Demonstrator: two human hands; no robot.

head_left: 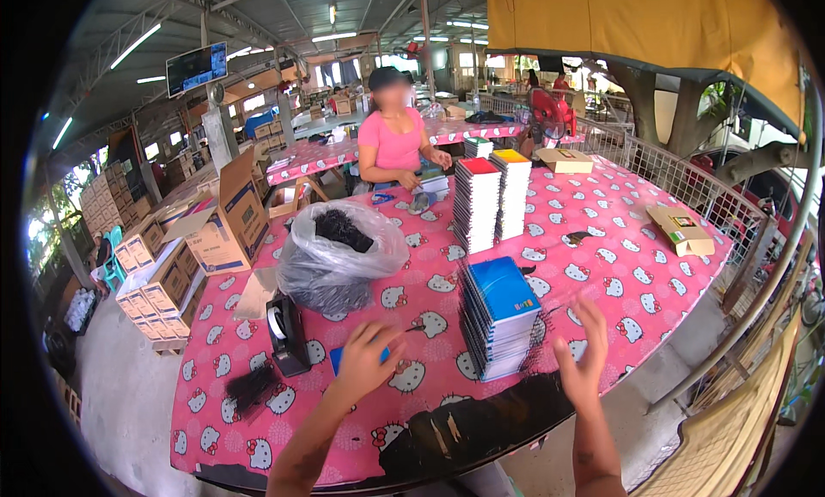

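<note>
Left hand point(365, 357) lies palm-down on a small flat blue card-like item point(337, 360) lying on the tabletop point(258, 428), fingers point(385, 332) curled loosely over it; the hand hides most of the item, so cannot tell if it is truly gripped. Right hand point(583, 352) is raised, fingers spread and released, holding nothing, just right of a leaning stack of thin spiral-bound notebooks with glossy blue covers point(500, 318). The stack stands mid-tabletop between the two hands, white page edges and dark wire spines showing, top cover tilted.

Tabletop is covered in a pink plastic-looking cloth printed with white cartoon cat faces; its near edge is torn, with dark patches. Left of the left hand: a black tape dispenser with a white roll point(286, 329), upright. Near the left front corner, a loose pile of black strips point(251, 385). Behind the dispenser, a crinkly clear plastic bag stuffed with black material point(339, 256), open at the top.

Further back, two tall straight stacks of notebooks, one red-topped point(475, 202), one yellow-topped point(512, 192), side by side, touching. Small brown cardboard boxes at the far edge point(565, 160) and right edge point(681, 230). A person in a pink shirt point(393, 143) sits across the tabletop, hands on another pile. Cardboard cartons point(223, 217) are stacked on the floor at left.
</note>
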